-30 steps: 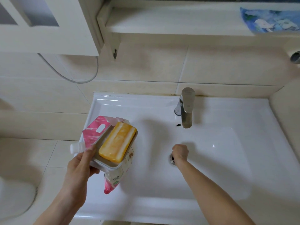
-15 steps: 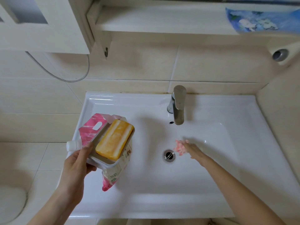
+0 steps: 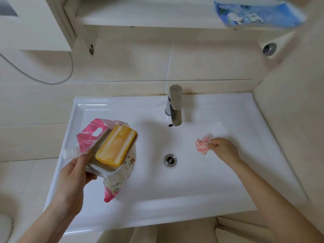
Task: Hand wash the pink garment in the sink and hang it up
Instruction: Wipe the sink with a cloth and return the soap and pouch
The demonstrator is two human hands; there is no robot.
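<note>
My left hand (image 3: 75, 174) grips a grey soap dish (image 3: 105, 168) with an orange soap bar (image 3: 115, 146) on it, together with a pink and white detergent pouch (image 3: 91, 132) that hangs under the dish, over the left side of the white sink (image 3: 192, 199). My right hand (image 3: 222, 149) is in the basin to the right of the drain (image 3: 170, 160) and pinches a small crumpled pink thing (image 3: 202, 146) at the fingertips. What that pink thing is cannot be told.
A steel faucet (image 3: 174, 106) stands at the back of the sink, with no water running. A white shelf above carries a blue patterned cloth (image 3: 256, 14) at the right. A hose (image 3: 52, 79) hangs on the tiled wall at left. A tiled wall closes the right side.
My right hand lifted from the drain and moved right across the basin, now with a small pink thing in its fingers. The left hand kept its hold on the dish and pouch.
</note>
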